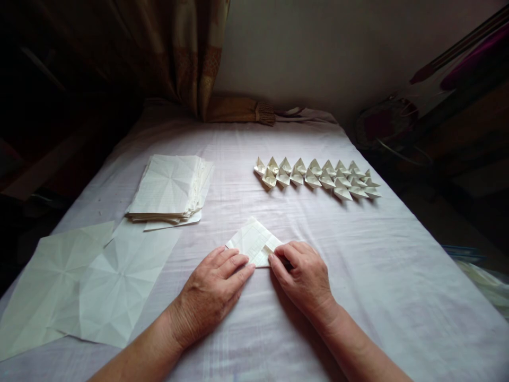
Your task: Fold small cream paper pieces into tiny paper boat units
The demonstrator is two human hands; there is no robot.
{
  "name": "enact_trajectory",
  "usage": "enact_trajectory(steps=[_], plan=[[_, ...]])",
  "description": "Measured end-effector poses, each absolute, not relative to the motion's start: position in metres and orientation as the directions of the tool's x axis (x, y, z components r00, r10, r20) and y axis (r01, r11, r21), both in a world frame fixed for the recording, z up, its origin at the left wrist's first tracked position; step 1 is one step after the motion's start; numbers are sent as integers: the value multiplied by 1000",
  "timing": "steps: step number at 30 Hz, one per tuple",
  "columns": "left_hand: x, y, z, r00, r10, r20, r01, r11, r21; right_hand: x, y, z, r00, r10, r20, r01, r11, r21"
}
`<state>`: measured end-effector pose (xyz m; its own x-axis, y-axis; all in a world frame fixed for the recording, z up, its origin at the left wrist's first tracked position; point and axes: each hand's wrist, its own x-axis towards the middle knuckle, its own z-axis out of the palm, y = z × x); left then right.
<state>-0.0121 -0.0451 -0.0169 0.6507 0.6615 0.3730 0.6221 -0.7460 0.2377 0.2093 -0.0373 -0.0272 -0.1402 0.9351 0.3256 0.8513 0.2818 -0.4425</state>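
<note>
A small sheet of folded paper (251,236) lies on the bed sheet in front of me, with one corner pointing away. A folded flap shows along its lower right side. My left hand (217,281) rests on the left part of the paper, fingers stretched out and pressing it down. At the right corner, my right hand (304,273) pinches the paper's edge between thumb and bent forefinger. The other fingers of that hand are curled and partly hidden.
Rows of small folded paper boats (312,172) stand at the back right. A stack of creased paper sheets (167,183) sits at the back left. Loose creased sheets (115,286) overlap at the front left. A patterned curtain (191,58) hangs at the far end of the bed (397,276).
</note>
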Motion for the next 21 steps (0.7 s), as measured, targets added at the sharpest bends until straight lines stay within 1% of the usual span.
enact_trajectory(steps=[21], plan=[[-11, -44, -17, 650, 666, 366, 622, -743, 247, 209, -37, -29, -138, 931, 337, 865, 279, -418]])
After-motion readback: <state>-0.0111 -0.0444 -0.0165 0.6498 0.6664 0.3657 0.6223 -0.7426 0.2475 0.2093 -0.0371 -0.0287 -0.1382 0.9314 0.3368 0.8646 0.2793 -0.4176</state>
